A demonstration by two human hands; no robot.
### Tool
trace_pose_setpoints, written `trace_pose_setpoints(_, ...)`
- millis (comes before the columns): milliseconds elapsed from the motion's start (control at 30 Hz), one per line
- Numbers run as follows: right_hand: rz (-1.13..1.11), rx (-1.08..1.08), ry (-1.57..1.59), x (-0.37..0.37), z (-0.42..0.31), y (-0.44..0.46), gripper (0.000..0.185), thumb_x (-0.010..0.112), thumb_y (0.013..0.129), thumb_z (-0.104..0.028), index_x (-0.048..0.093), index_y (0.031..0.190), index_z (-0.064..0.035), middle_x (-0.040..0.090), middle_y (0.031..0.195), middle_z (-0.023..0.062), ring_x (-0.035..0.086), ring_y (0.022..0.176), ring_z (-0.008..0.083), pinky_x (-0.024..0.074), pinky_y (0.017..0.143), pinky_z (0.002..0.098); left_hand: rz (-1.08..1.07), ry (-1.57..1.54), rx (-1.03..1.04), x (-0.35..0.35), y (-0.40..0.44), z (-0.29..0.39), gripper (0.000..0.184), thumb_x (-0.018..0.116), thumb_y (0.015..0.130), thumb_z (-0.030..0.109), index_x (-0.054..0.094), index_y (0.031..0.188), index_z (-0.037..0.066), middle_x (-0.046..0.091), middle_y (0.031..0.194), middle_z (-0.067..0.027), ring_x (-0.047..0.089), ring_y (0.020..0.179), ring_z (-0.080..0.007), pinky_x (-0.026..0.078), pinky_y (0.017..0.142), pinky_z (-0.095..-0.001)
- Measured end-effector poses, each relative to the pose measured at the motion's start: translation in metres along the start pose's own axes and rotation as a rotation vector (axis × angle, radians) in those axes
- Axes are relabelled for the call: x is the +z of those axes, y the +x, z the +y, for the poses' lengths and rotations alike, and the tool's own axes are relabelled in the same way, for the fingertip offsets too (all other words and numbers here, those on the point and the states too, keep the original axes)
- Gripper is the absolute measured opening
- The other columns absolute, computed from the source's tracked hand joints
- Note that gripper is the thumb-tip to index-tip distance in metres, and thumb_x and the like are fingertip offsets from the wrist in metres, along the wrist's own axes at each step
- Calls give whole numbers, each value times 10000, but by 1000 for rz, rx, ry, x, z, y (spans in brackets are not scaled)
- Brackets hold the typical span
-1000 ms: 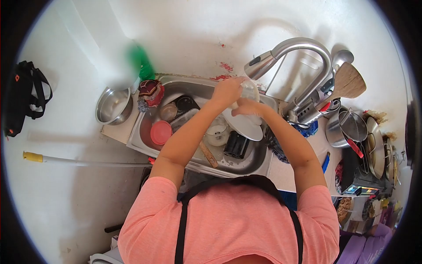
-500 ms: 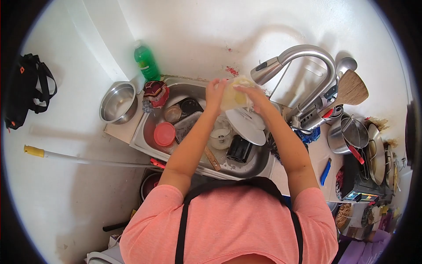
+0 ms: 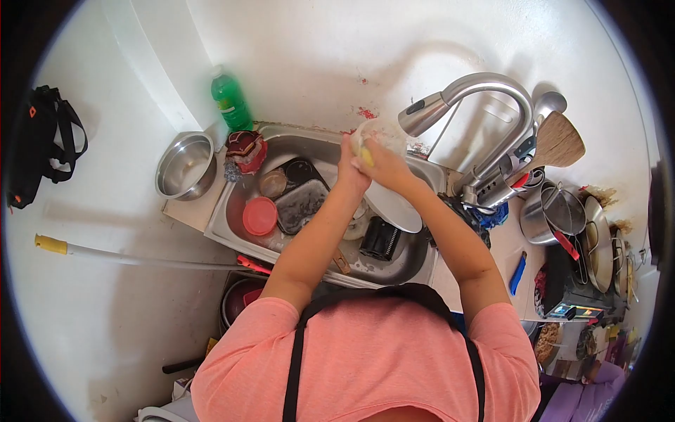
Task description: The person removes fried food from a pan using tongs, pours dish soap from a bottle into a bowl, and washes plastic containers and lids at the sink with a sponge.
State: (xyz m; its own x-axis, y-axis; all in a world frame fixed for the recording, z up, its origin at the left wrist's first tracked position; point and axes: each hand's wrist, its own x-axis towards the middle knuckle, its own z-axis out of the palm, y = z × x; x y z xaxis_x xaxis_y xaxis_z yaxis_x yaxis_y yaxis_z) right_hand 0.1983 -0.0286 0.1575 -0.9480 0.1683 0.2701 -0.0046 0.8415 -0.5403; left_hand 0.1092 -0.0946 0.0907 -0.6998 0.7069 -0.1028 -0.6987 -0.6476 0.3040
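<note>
Plate point(image 3: 397, 211) in sink point(image 3: 299, 143), bowl point(image 3: 185, 167) left.

Near the frame's upper centre, the left hand point(image 3: 354, 169) and right hand point(image 3: 387, 169), spread across the container point(image 3: 388, 132) half a second ago, have closed together below it. The sponge point(image 3: 366, 156) now peeks out between them. Left of centre, more tray point(image 3: 302, 205) shows.

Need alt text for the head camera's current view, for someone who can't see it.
The left hand and right hand hold a translucent container over a cluttered steel sink, a yellow sponge-like item at the right hand. The sink holds a white plate and red round dish; a faucet arches at right.
</note>
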Motion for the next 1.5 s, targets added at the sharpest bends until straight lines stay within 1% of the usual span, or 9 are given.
trace_pose_setpoints(267, -410, -56, 158, -33, 6, 9, 406, 544, 798, -263, 471, 1139, -57, 610, 958, 214, 582, 961, 360, 443, 810, 417, -80, -41, -185, 17, -22, 13, 581, 356, 892, 531, 505, 1259, 106, 524, 1264, -132, 507, 1149, -330, 405, 967, -507)
trace_pose_setpoints(367, -260, -109, -232, -39, 0, 17, 360, 543, 804, -243, 525, 1116, -62, 620, 953, 208, 587, 958, 386, 455, 835, 432, -96, -102, -154, 19, -20, 14, 596, 330, 890, 543, 480, 1286, 123, 504, 1288, -130, 486, 1173, -333, 382, 983, -521)
trace_pose_setpoints(467, 191, -9, -41, -25, -5, 15, 310, 543, 803, -192, 556, 1087, -68, 606, 1005, 211, 589, 946, 391, 455, 834, 451, -133, -126, -120, 18, -17, 13, 614, 303, 894, 551, 456, 1305, 121, 482, 1312, -127, 464, 1199, -332, 362, 996, -529)
trace_pose_setpoints(567, 164, 221, 263, -12, -1, 13, 292, 530, 798, -138, 559, 1071, -39, 554, 1107, 242, 568, 995, 379, 453, 844, 445, -92, -91, -106, 20, -18, 10, 571, 349, 903, 516, 461, 1282, 103, 504, 1279, -117, 483, 1178, -303, 390, 980, -493)
trace_pose_setpoints(767, 33, -305, -788, -13, -1, 7, 279, 558, 792, -157, 609, 1017, 0, 595, 1067, 247, 586, 1026, 359, 458, 852, 415, 66, -64, -8, 17, -13, -5, 487, 466, 896, 460, 489, 1232, 109, 558, 1206, -85, 527, 1124, -261, 441, 937, -442)
trace_pose_setpoints(1067, -137, 403, 720, 3, 7, 28, 327, 588, 792, -234, 609, 1029, -9, 570, 1141, 241, 563, 1038, 365, 448, 869, 408, -66, -114, 15, 48, -27, -8, 477, 435, 896, 508, 569, 1134, 118, 603, 1099, -64, 573, 1012, -242, 474, 870, -408)
trace_pose_setpoints(1167, 83, -367, -487, 44, 95, 57, 316, 569, 803, -256, 612, 1006, -17, 578, 1092, 245, 566, 1021, 355, 458, 854, 390, 35, -138, 46, 39, -14, -17, 477, 463, 895, 497, 551, 1159, 109, 602, 1106, -65, 575, 1009, -236, 483, 860, -404)
trace_pose_setpoints(1267, -120, 160, -414, -22, -11, 30, 332, 568, 804, -304, 615, 996, -36, 589, 1086, 200, 543, 1051, 319, 456, 857, 369, 176, -126, 147, 39, -10, -25, 566, 596, 842, 429, 354, 1248, 116, 517, 1187, -67, 556, 1036, -236, 512, 762, -388)
trace_pose_setpoints(1500, -218, -111, -297, -10, 36, 52, 352, 560, 806, -353, 625, 995, -64, 636, 1030, 95, 596, 942, 269, 462, 800, 359, 403, 199, 280, 64, -38, -32, 733, 686, 770, 450, 230, 1249, 133, 453, 1161, -55, 550, 959, -187, 495, 611, -303)
